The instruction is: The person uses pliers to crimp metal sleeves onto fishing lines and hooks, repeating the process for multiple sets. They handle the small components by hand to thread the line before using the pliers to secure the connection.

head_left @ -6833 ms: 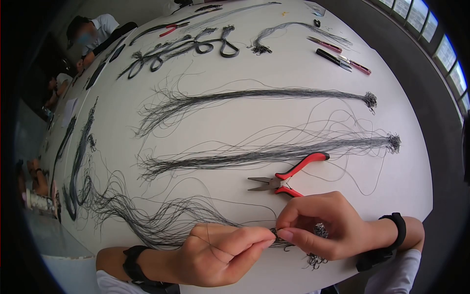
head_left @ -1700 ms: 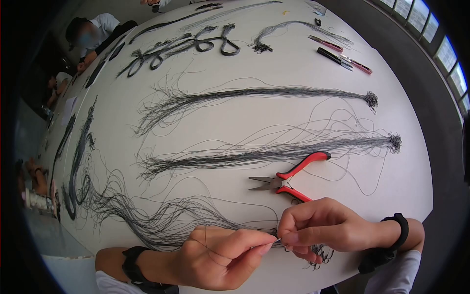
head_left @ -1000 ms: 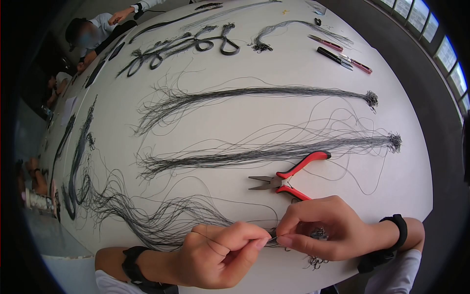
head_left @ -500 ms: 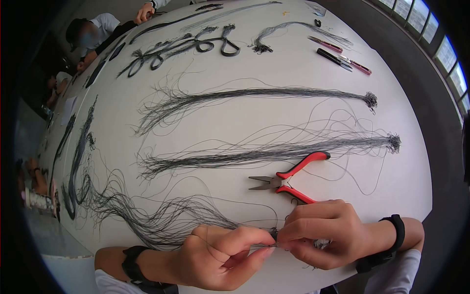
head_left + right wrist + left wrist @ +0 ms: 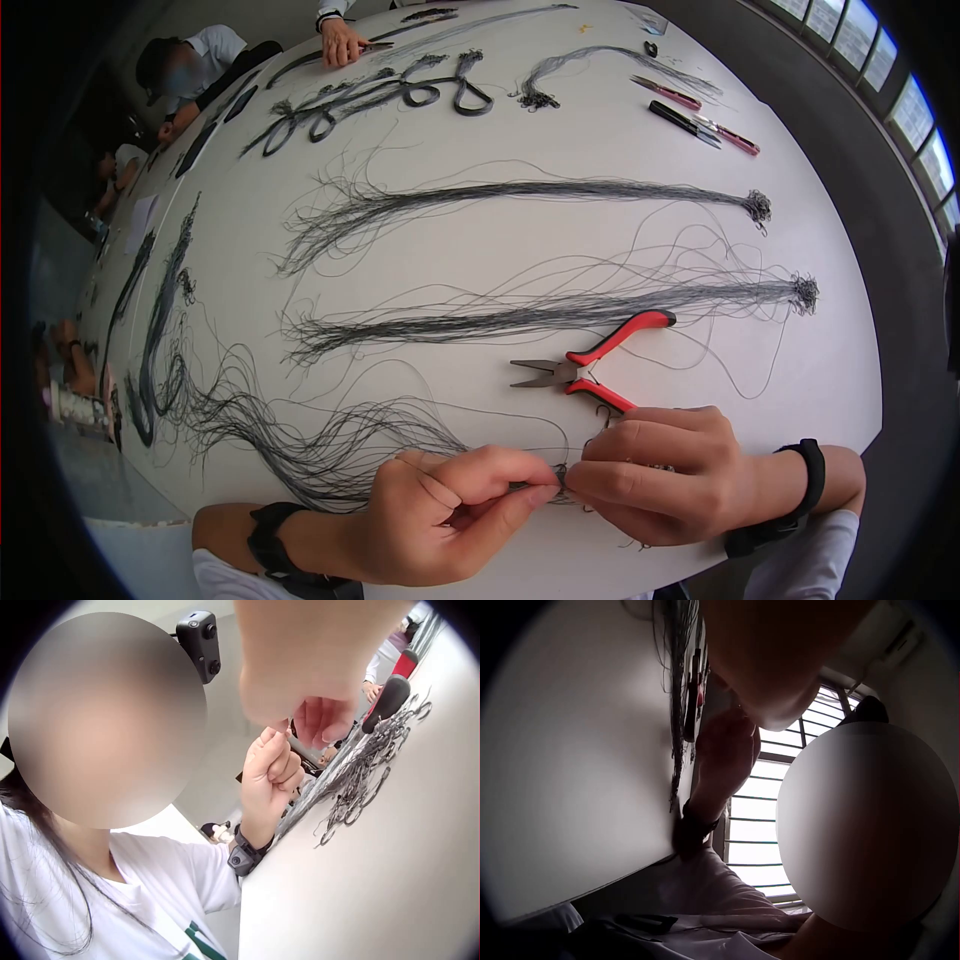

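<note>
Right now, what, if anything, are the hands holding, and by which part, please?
The left hand seems to pinch a thin dark strand between thumb and forefinger; which part cannot be told. What the right hand holds, if anything, is hidden.

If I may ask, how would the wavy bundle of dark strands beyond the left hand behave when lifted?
The wavy bundle would probably hang floppy, since its thin strands bend in loose curves. It might also tangle, as strands cross at its left. Hooks by the right hand look clumped; if attached, they may catch.
</note>
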### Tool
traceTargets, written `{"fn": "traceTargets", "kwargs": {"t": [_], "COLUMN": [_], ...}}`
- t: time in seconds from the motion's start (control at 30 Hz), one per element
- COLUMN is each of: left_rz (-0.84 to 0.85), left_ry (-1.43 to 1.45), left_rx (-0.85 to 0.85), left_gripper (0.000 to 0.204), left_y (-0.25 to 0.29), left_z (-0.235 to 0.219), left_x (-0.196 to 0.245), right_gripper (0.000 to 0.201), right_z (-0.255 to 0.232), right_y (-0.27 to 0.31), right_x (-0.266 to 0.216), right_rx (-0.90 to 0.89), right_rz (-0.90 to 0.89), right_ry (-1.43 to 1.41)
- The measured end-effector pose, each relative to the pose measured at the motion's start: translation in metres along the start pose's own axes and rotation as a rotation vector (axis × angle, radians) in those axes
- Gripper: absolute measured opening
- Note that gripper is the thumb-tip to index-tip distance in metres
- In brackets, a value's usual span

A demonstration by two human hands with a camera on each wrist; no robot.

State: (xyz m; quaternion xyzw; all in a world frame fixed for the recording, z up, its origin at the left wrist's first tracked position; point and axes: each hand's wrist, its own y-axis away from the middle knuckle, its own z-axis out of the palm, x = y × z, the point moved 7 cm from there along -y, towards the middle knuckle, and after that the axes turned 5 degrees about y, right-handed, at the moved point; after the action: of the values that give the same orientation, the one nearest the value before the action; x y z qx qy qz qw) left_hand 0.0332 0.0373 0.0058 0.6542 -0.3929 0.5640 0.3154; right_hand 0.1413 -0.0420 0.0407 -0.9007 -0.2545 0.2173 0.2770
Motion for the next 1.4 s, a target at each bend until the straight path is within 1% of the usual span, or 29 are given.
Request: {"fn": "traceTargets", "kwargs": {"t": [0.03,0.07,0.1,0.13,0.17,0.2,0.23,0.3,0.43,0.5,0.53,0.6,0.63,0.7,0.73,0.77,0.83,0.87,0.9,0.93,0.97,1.0,1.03,1.17,1.23,1.27,1.33,1.4], "left_rz": [0.0,0.116,0.232,0.232,0.266,0.301,0.3,0.372,0.406,0.369,0.369,0.313,0.313,0.166,0.166,0.158,0.151,0.206,0.261,0.261,0.307,0.352,0.352,0.422,0.442,0.441,0.441,0.455], "left_ry": [0.0,-0.084,-0.168,-0.168,-0.216,-0.264,-0.264,-0.296,-0.298,-0.282,-0.282,-0.259,-0.259,-0.255,-0.255,-0.243,-0.231,-0.233,-0.236,-0.236,-0.265,-0.293,-0.294,-0.29,-0.295,-0.299,-0.302,-0.311], "left_rx": [0.0,0.014,0.029,0.029,0.013,-0.004,-0.004,0.014,0.028,0.017,0.018,0.019,0.019,-0.002,-0.002,0.012,0.026,0.008,-0.009,-0.009,-0.024,-0.038,-0.038,-0.013,-0.009,-0.019,-0.03,-0.03], "left_gripper": [0.012,0.012,0.013,0.013,0.014,0.015,0.015,0.018,0.019,0.017,0.017,0.016,0.016,0.015,0.015,0.014,0.014,0.014,0.015,0.015,0.016,0.017,0.017,0.021,0.021,0.021,0.022,0.022], "left_y": [-0.001,-0.003,-0.002,-0.002,-0.001,0.0,0.0,0.001,0.003,0.002,0.002,0.002,0.002,0.0,0.0,0.0,-0.001,-0.001,0.0,-0.001,0.0,0.0,0.0,0.001,0.001,0.001,0.0,0.0], "left_z": [0.0,-0.001,-0.001,-0.001,0.0,0.001,0.001,0.002,0.002,0.002,0.002,0.001,0.001,0.0,0.001,0.0,-0.001,0.0,0.001,0.001,0.002,0.003,0.004,0.004,0.004,0.004,0.005,0.006], "left_x": [0.001,0.011,0.02,0.019,0.02,0.022,0.021,0.025,0.025,0.024,0.024,0.021,0.023,0.017,0.017,0.017,0.015,0.017,0.02,0.019,0.021,0.023,0.023,0.025,0.026,0.026,0.027,0.028], "right_gripper": [0.007,0.008,0.008,0.014,0.02,0.019,0.019,0.016,0.012,0.007,0.007,0.009,0.009,0.016,0.019,0.019,0.009,0.009,0.008,0.009,0.009,0.011,0.013,0.012,0.011,0.011,0.012,0.013], "right_z": [0.004,0.014,0.013,0.025,0.036,0.038,0.038,0.039,0.04,0.033,0.033,0.016,0.02,0.003,0.001,0.001,0.005,0.001,0.011,0.024,0.021,0.027,0.034,0.035,0.037,0.037,0.039,0.041], "right_y": [-0.001,0.005,0.006,0.015,0.025,0.026,0.025,0.024,0.024,0.019,0.019,0.007,0.008,0.002,0.002,0.002,0.002,0.001,0.006,0.013,0.011,0.016,0.022,0.022,0.025,0.025,0.026,0.028], "right_x": [0.012,0.022,0.023,0.027,0.026,0.025,0.025,0.023,0.024,0.027,0.027,0.025,0.025,0.009,0.004,0.003,0.012,0.012,0.022,0.025,0.025,0.026,0.024,0.024,0.023,0.024,0.022,0.022], "right_rx": [-0.097,-0.195,-0.195,-0.295,-0.396,-0.383,-0.384,-0.371,-0.321,-0.305,-0.305,-0.21,-0.21,0.027,0.011,0.011,0.007,0.007,-0.145,-0.3,-0.3,-0.336,-0.37,-0.356,-0.428,-0.428,-0.434,-0.459], "right_rz": [0.269,0.538,0.537,0.719,0.899,0.938,0.938,0.978,0.96,0.79,0.79,0.52,0.52,0.142,0.072,0.072,0.231,0.23,0.45,0.67,0.67,0.819,0.968,0.947,1.024,1.024,1.06,1.048], "right_ry": [-0.316,-0.632,-0.633,-0.882,-1.132,-1.222,-1.222,-1.334,-1.338,-1.076,-1.076,-0.694,-0.694,-0.23,-0.106,-0.105,-0.329,-0.329,-0.609,-0.888,-0.888,-1.084,-1.281,-1.353,-1.402,-1.403,-1.505,-1.525]}}
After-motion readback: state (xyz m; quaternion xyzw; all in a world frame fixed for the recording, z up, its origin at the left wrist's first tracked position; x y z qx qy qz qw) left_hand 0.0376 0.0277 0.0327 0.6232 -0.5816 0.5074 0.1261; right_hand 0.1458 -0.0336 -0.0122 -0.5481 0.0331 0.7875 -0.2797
